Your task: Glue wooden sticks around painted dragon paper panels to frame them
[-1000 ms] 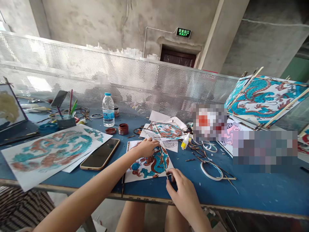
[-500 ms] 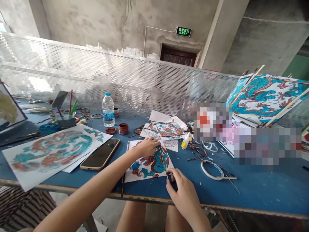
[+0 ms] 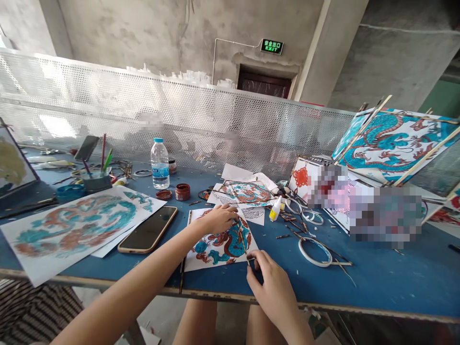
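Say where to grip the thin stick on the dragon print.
Pinch the thin stick near an end, coming from above: it is slender and lies almost flat across the dragon print, so a fingertip pinch likely suits. The right hand pinches its near end; the left hand touches the far end.

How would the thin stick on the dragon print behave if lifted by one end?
The thin stick is very slender for its length, so it is probably featherlight and bends a little. Pressed sideways it might snap. The right hand pinches its near end, the left hand touches the far end; loose, it would likely slide on the dragon print.
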